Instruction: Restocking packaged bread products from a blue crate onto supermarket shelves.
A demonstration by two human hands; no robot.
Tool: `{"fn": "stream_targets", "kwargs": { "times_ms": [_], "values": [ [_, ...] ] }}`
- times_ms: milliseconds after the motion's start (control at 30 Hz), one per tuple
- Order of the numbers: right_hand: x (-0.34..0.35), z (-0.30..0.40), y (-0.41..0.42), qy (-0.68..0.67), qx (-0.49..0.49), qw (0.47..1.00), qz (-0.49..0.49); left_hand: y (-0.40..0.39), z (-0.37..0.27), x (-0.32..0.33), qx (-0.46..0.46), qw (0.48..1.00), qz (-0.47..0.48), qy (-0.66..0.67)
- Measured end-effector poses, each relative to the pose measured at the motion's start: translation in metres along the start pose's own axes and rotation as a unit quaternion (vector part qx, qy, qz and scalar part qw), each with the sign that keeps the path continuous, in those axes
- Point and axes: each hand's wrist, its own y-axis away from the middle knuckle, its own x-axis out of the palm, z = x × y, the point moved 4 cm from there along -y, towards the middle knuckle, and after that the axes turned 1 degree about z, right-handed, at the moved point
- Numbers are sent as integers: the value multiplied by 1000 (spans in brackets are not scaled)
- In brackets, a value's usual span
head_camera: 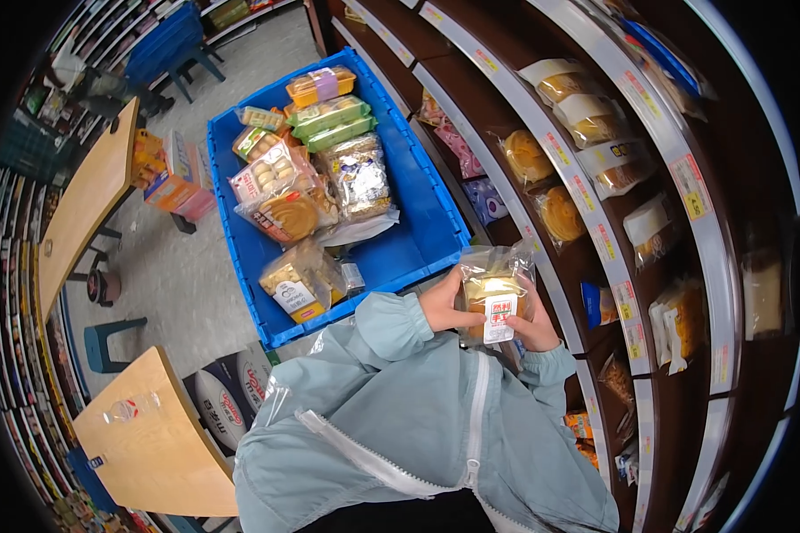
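Both my hands hold a clear plastic bag of bread point(497, 293) with a white label, close in front of my chest. My left hand point(448, 303) grips its left side, and my right hand point(537, 323) its right side, thumb on the label. Just to the left stands a large blue plastic crate point(427, 200). Inside it lie green packs of pastries point(330, 120), an orange tray pack point(321, 85), a bagged round flat pastry point(287, 216), a clear bag of grain-like snacks point(360, 176) and, at the near corner, a clear and yellow snack package point(300, 283).
Curved shelves point(587, 200) with price strips run along the right, bearing bagged breads point(560, 213). Two wooden tables point(153, 440) stand on the left, one with a plastic bottle point(133, 408). A teal stool point(113, 343) and cartons point(183, 176) are on the floor. A person point(100, 83) is at the far left.
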Motion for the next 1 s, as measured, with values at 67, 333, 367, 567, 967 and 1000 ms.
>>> {"fn": "stream_targets", "kwargs": {
  "times_ms": [67,333,367,567,967,1000],
  "values": [
    [3,-2,-1,13,23,1000,12,3,2,-2,4,1000,-13,-16],
    [11,-12,-20,11,73,995,60,19,5,-10,-70,991,-71,94],
    [13,-13,-23,12,78,994,71,21,8,-11,-69,990,-77,96],
    [12,-23,-29,13,91,994,64,29,12,-17,-69,990,-108,60],
    [19,-28,-37,8,87,994,65,32,27,-23,-64,984,-134,97],
    [20,-29,-37,7,86,994,66,33,26,-24,-69,982,-137,109]
  ]
}}
